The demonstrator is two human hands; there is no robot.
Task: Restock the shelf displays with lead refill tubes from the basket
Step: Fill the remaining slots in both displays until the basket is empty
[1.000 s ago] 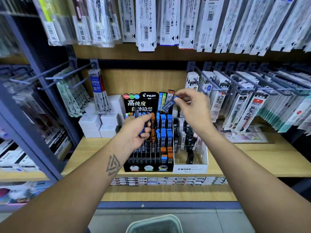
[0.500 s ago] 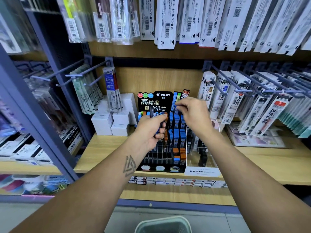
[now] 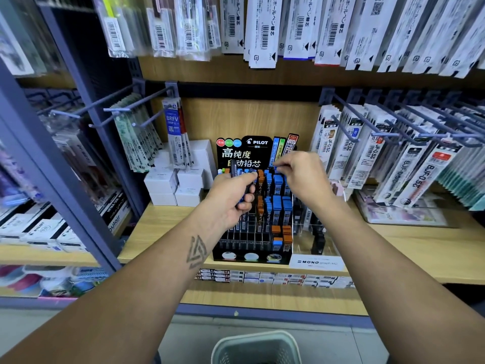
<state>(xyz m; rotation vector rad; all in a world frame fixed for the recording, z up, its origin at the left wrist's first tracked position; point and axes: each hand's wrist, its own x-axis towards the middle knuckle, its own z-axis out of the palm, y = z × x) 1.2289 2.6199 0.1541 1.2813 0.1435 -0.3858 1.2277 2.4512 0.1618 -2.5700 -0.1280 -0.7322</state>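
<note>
A black Pilot display rack (image 3: 252,256) stands on the wooden shelf (image 3: 162,224), its slots partly filled with blue and orange capped lead refill tubes (image 3: 277,206). My left hand (image 3: 231,198) hovers over the rack's left side and grips a small bunch of dark lead tubes (image 3: 234,169) that stick up above its fingers. My right hand (image 3: 301,177) is over the rack's upper right rows, thumb and fingers pinched together at a blue-capped tube there. The pale basket (image 3: 256,349) sits low at the bottom edge.
A clear Mono display (image 3: 316,262) adjoins the rack on the right. White boxes (image 3: 173,185) are stacked to the left. Metal hooks with hanging refill packs (image 3: 367,158) jut out left and right at hand height. More packs (image 3: 262,30) hang above.
My right hand has come down from beside the rack's header card to the upper right rows with the tube. The left hand keeps its bunch. The view has shifted.
</note>
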